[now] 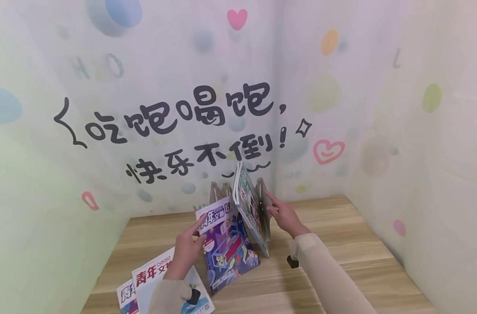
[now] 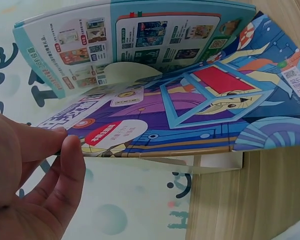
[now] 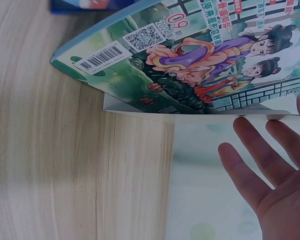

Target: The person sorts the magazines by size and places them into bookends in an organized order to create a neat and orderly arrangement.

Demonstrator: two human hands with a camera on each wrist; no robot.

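My left hand pinches the left edge of a purple-blue magazine between thumb and fingers, also plain in the left wrist view. That magazine stands tilted on the table. Beside it leans a green-covered magazine, seen nearly edge-on in the head view. Behind both rises a pale grey stand with upright panels, mostly hidden by the magazines. My right hand has its fingers extended, their tips touching the stand's right panel edge. The right wrist view shows these fingers spread and fairly straight.
Two more magazines overlap on the table's left front, partly covered by my left forearm. The wood-grain table meets printed wall sheets at the back and both sides.
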